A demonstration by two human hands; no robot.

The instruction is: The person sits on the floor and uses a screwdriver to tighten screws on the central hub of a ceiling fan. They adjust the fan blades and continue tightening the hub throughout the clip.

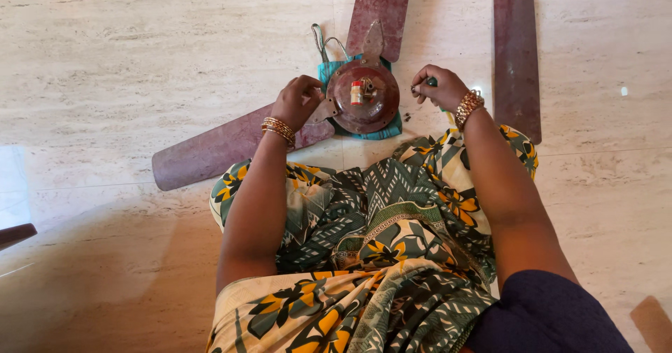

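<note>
Ceiling-fan motor housing, round, domed metal, dull reddish-brown with worn and rusty patches, sits on marble floor directly ahead of seated person's knees. Small white-and-red cylindrical part stands upright near centre of dome, beside a short brass-coloured fitting.

Left hand: fingers curled, fingertips pinching grey metal blade bracket at left edge of housing. Gold bangles on wrist. Grasp is on bracket, not on dome itself.

Right hand: fingers curled closed around a slim green-handled tool; only a small part of handle shows, tip hidden, so kind of tool cannot be told. Hand is just right of housing, not touching it. Gold bracelet on wrist.

Under housing: folded teal cloth bag with thin handles showing at upper left.

Blades: one long maroon fan blade runs out lower left from bracket under left hand; a second maroon blade points away from person, its grey bracket meeting top of housing. Third maroon blade lies loose on floor, right of right hand, well apart from housing.

Pale veined marble floor all round; person's lap covered in green, yellow and white patterned cloth
</note>
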